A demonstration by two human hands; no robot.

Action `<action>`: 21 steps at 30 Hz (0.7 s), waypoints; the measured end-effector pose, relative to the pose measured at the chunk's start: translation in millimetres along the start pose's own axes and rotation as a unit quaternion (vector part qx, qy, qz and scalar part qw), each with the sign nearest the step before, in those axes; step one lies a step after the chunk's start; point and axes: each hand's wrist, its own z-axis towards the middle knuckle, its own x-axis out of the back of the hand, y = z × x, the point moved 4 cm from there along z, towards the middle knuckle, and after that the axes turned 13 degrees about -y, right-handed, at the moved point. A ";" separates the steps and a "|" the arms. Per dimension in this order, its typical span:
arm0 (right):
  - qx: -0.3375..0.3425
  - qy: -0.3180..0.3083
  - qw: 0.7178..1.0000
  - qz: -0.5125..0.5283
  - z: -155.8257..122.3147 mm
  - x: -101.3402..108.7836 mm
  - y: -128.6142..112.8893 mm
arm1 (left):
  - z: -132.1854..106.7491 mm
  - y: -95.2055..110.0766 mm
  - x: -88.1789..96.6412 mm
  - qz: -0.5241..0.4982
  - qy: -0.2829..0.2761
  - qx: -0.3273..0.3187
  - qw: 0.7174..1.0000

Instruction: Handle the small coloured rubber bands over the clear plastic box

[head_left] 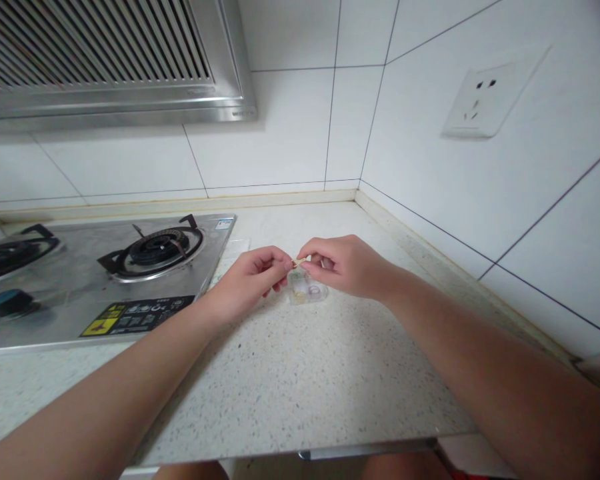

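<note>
My left hand (257, 272) and my right hand (345, 265) meet above the counter, thumbs and forefingers pinched. Between their fingertips is a small pale-yellow strip (299, 263), thin and partly covered by the fingers; its exact kind cannot be made out. Just under the hands, a small clear plastic box (307, 297) sits on the counter. Inside it are several little ring-shaped things, one yellowish and one greyish, too small to name. The far side of the box is hidden behind my fingers.
To the left is a steel gas hob (145, 300) with black burners and a knob (9, 303). A clear, flat plastic piece (237, 247) lies near its right edge. The range hood (130, 100) hangs overhead. Tiled walls meet at the back corner; a socket (480, 100) is on the right one.
</note>
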 end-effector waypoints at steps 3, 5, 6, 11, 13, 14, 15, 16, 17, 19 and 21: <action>-0.002 0.000 1.000 -0.001 -0.2 0.9 -0.3 | -0.5 0.5 -0.2 0.003 0.000 0.000 1.000; -0.002 -0.003 1.000 0.000 -0.1 1.1 -0.2 | -0.7 0.7 -0.8 0.005 -0.002 0.002 1.000; -0.001 -0.005 1.000 0.000 0.1 1.1 -0.2 | -0.7 0.9 -1.3 0.006 -0.003 0.003 1.000; -0.004 -0.017 1.000 -0.014 1.2 0.2 0.3 | -0.3 3.7 -4.2 0.016 -0.014 -0.007 1.000; -0.007 -0.024 1.000 -0.019 1.4 -0.5 0.7 | 0.0 4.4 -4.8 0.023 -0.016 -0.007 1.000; -0.009 -0.027 0.999 -0.022 1.4 -0.9 0.9 | 0.2 4.6 -4.9 0.026 -0.015 -0.006 1.000; -0.011 -0.029 0.999 -0.024 1.4 -1.2 1.1 | 0.4 4.6 -4.8 0.029 -0.014 -0.006 0.999; -0.013 -0.031 0.999 -0.026 1.4 -1.5 1.3 | 0.5 4.5 -4.6 0.029 -0.012 -0.006 0.999; -0.015 -0.032 0.999 -0.028 1.3 -1.8 1.4 | 0.7 4.3 -4.2 0.028 -0.009 -0.007 1.000; -0.020 -0.038 0.999 -0.028 1.2 -2.0 1.7 | 0.9 3.9 -3.6 0.022 -0.006 -0.012 1.000; -0.022 -0.042 0.998 -0.028 1.0 -1.9 1.5 | 1.1 3.8 -3.2 0.015 -0.005 -0.020 1.000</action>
